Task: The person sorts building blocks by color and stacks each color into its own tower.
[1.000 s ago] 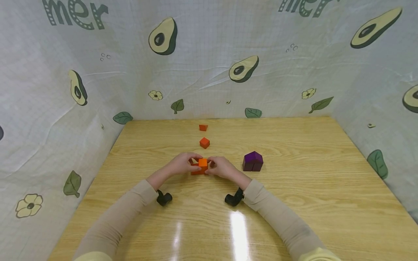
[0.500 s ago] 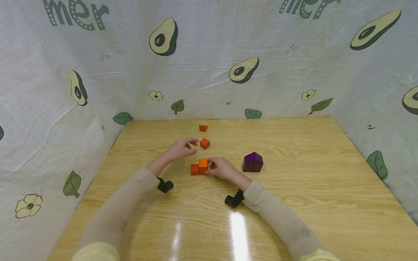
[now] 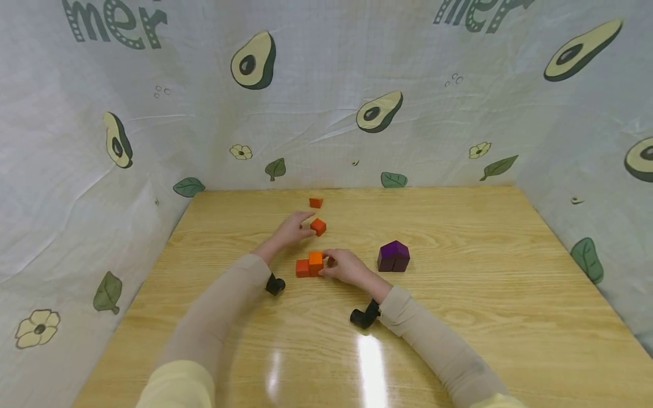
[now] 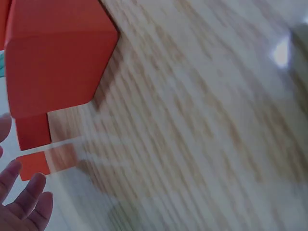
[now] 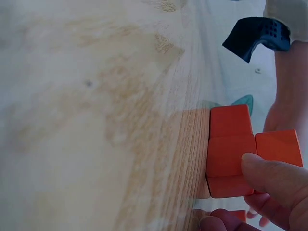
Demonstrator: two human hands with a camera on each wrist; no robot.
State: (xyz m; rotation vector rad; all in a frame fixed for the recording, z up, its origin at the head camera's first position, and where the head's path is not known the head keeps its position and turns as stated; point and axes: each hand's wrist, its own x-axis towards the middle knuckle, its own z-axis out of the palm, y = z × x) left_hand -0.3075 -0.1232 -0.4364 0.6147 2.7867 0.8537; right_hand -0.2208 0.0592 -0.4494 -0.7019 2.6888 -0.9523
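Note:
In the head view my left hand (image 3: 295, 228) reaches to a loose red cube (image 3: 318, 227), thumb and fingers spread at its left side. Left wrist view: the fingers (image 4: 29, 202) are apart, holding nothing. Nearer stand two red blocks side by side, the left one (image 3: 302, 268) bare on top, the right one bearing an orange cube (image 3: 316, 260). My right hand (image 3: 347, 266) grips the right-hand lower block (image 5: 231, 155), its thumb on the front face and other fingers round the far side. Part of that block is hidden by the thumb.
A small red-orange wedge-like block (image 3: 316, 203) lies at the back of the wooden table (image 3: 459, 283). Right of my right hand, purple blocks (image 3: 393, 256) stand together under a peaked top. A patterned cloth (image 3: 316, 130) hangs behind and at both sides.
My left hand has let go of the orange cube and moved away from the stack to the loose red cube farther back. My right hand has stayed at the stack.

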